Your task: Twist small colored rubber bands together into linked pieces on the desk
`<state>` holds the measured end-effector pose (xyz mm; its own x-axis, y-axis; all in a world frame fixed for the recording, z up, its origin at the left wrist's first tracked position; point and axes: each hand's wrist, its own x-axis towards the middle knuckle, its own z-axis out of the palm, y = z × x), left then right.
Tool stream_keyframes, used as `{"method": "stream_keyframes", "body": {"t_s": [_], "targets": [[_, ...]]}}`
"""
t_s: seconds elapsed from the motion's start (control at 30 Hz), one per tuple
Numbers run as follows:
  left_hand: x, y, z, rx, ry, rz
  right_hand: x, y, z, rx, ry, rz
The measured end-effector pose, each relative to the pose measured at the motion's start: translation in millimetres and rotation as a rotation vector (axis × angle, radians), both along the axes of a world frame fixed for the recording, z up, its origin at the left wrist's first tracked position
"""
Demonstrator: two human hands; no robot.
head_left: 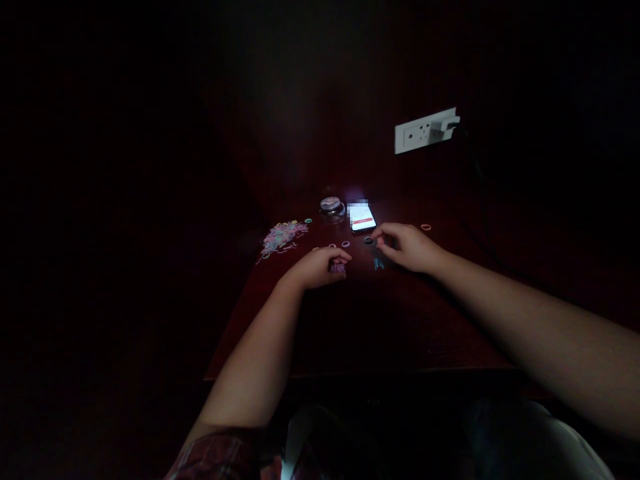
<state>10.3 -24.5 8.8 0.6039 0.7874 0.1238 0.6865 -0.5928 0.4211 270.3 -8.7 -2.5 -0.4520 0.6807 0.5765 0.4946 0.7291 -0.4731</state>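
My left hand (320,268) rests on the dark red table with its fingers and thumb apart. Between them lies a small pile of purple elastic bands (339,269); I cannot tell whether the fingers touch it. My right hand (407,248) is loosely bent, index finger and thumb apart. Its index fingertip is close to a dark elastic band (369,240). A little blue-green pile of bands (379,264) lies just below that hand. One purple band (345,244) sits between the two hands, and an orange band (426,227) lies beyond the right wrist.
A large heap of mixed pastel bands (284,237) spreads near the table's left edge. Toward the wall stand a round clear container (331,208) and a lit phone (362,217). A plug and dark cable go into the wall socket (425,131). The surroundings are very dark.
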Motion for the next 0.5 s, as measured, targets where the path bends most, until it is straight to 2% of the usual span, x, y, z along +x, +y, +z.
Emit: {"method": "stream_keyframes", "body": {"t_s": [0.2, 0.27, 0.37, 0.43, 0.5], "targets": [[4.9, -4.0, -1.2, 0.084, -0.077, 0.001, 0.6, 0.5, 0.1, 0.000, -0.013, 0.010], [1.3, 0.6, -2.7, 0.118, -0.147, 0.073, 1.5, 1.1, 0.2, 0.009, -0.007, 0.010], [-21.3, 14.7, -3.9, 0.147, -0.232, 0.348, 2.5, 2.4, -0.2, 0.012, -0.008, 0.002], [-46.9, 23.2, -5.6, 0.149, -0.204, 0.614, 2.6, 2.8, -0.5, 0.006, -0.013, 0.000], [-74.5, 26.9, -9.9, 0.179, -0.181, 0.732, 2.4, 2.7, -0.8, 0.004, -0.017, 0.001]]}}
